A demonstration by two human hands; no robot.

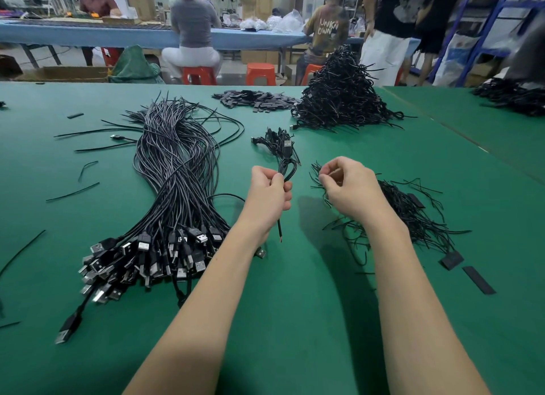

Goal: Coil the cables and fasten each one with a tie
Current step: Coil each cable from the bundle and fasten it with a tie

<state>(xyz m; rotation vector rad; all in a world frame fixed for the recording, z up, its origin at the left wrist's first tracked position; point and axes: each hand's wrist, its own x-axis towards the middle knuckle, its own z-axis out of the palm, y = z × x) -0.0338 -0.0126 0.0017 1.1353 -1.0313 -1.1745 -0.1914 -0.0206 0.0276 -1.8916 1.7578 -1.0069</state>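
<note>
While the left hand [269, 192] grips a coiled cable [287, 170] in its fist, the step in hand looks like fetching a tie: coil done, fastening not yet. Only the head view to go on.

Landmark: the coiled cable. Its loops stick up out of the fist with the USB plug [287, 145] at the top; a bare tail end hangs out below the fist, above the green table [295, 306]. Fingers and thumb are curled round the coil's waist.

Right hand [345, 185] is just right of the coil, apart from it, over the near end of the heap of ties [413, 214]. Fingers curled, thumb meeting fingertips in a pinch. It seems to be picking one tie, but the strand is too thin to confirm, so I can't tell if anything is actually held.

Left of the coil: big bundle of uncoiled cables [174, 188], plugs toward the wearer. Beyond the coil: a few finished coils [272, 142]; further right, a tall finished pile [342, 96].

Next move, my guess: separate a single tie, bring it across to the coil's waist just above the fist, wrap and twist. Needs left grip firm so the loops don't spring.

Both forearms bare, reaching forward, wrists roughly level.
</note>
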